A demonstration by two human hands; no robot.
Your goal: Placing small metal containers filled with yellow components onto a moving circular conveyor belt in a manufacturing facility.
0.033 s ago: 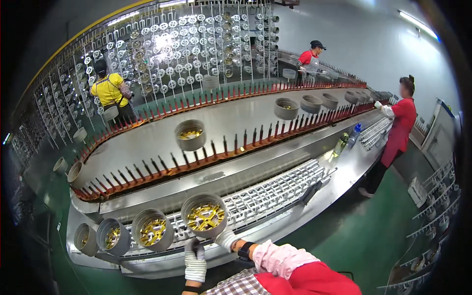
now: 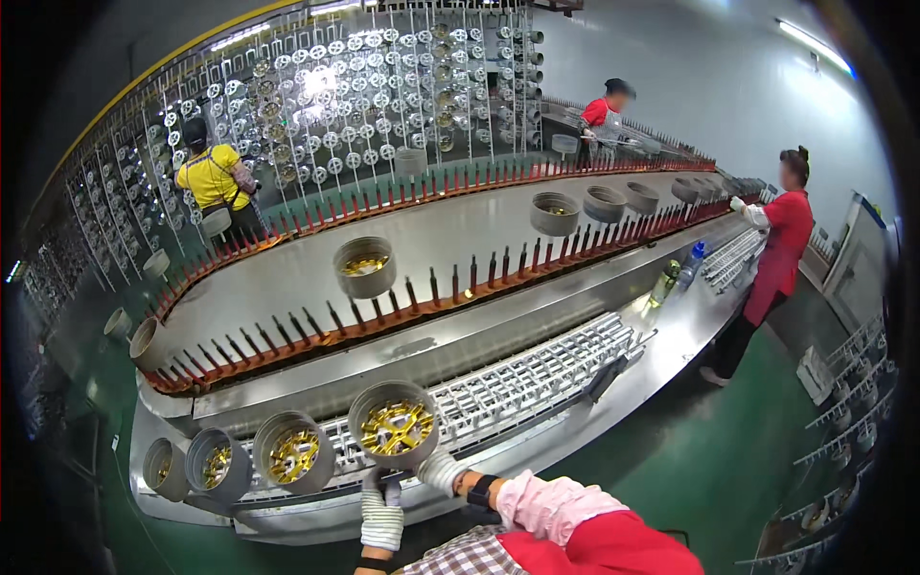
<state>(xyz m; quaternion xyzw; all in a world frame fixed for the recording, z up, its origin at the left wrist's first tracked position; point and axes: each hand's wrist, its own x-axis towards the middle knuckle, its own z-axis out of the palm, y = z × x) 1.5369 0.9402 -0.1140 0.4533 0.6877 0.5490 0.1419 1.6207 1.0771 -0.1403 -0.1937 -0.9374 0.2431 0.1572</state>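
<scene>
Two gloved hands at grey bucket (image 2: 394,424) of gold parts, near edge of steel surface (image 2: 537,436). Left hand (image 2: 381,510) below bucket, right hand (image 2: 441,471) against its lower side; grip unclear. Three similar buckets (image 2: 293,452) just left.

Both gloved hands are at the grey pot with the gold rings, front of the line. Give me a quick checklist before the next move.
1. Left hand on the pot: ok, gloved fingers touch its lower rim.
2. Right hand grip: cannot tell, it presses the pot's lower right side, fingers partly hidden.
3. Pot contents: ok, gold rings sit inside, none over the rim.
4. Neighbouring pot on the left: not ok, it sits close against this one, little room.
5. White rack behind the pot: ok, nothing on it near the hands.
6. Person in red to the right: ok, well away from these hands.
</scene>
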